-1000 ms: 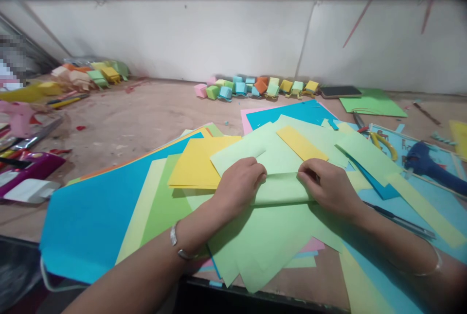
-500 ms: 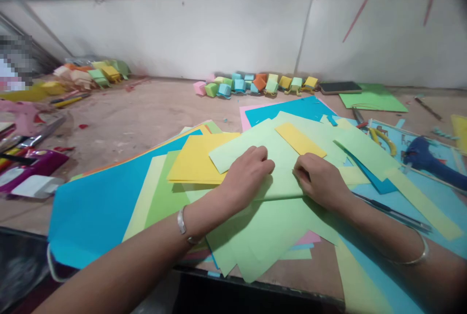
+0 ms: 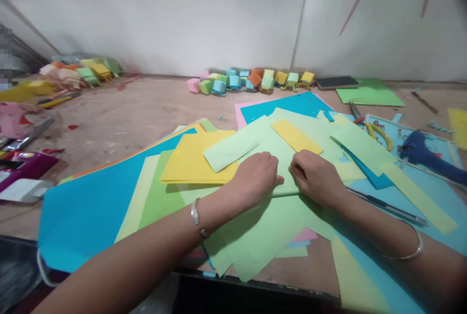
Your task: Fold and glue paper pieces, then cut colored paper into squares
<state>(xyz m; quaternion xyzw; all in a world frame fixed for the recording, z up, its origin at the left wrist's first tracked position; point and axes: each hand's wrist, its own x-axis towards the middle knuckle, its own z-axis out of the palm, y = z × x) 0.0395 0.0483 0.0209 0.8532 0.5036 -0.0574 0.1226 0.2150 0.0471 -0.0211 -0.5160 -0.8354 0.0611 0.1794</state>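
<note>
My left hand point(image 3: 256, 178) is closed, fingers curled under, at a light green sheet of paper point(image 3: 280, 178) with a folded edge towards me. Close by on the right, my right hand point(image 3: 316, 178) pinches the same sheet; its fingertips are partly hidden. Beyond my hands a yellow paper strip point(image 3: 297, 137) lies slantwise on the light green paper. A pale green strip point(image 3: 231, 149) rests partly over a folded yellow sheet point(image 3: 199, 158) beside my left hand. A utility knife point(image 3: 388, 207) lies below my right wrist.
Blue sheets point(image 3: 83, 217) spread to the left. Small folded paper figures point(image 3: 251, 80) stand along the wall. A dark phone-like slab point(image 3: 337, 82) sits on green paper point(image 3: 372, 93). Yellow-handled pliers point(image 3: 381, 134) and a blue-handled tool point(image 3: 434, 158) lie right; a white plug adapter point(image 3: 25, 190) left.
My left hand has slid right along the paper's folded edge, closer to my right hand, uncovering more of the pale green strip. The whole view has shifted slightly.
</note>
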